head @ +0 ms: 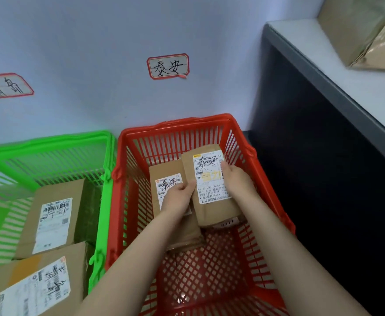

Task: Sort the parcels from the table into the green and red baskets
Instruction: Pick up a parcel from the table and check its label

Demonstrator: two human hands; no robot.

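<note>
The left hand [179,198] and right hand [238,180] each pinch the parcel [212,185] in their grip, at its 9 and 3 o'clock edges, low inside the red basket [252,153]. Released here, it may settle tilted on the second parcel [165,174] at its 9 o'clock and slide.

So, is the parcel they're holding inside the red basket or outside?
Inside: the held parcel lies within the red basket walls, left hand and right hand gripping its sides. Touching bottom: cannot tell.
</note>
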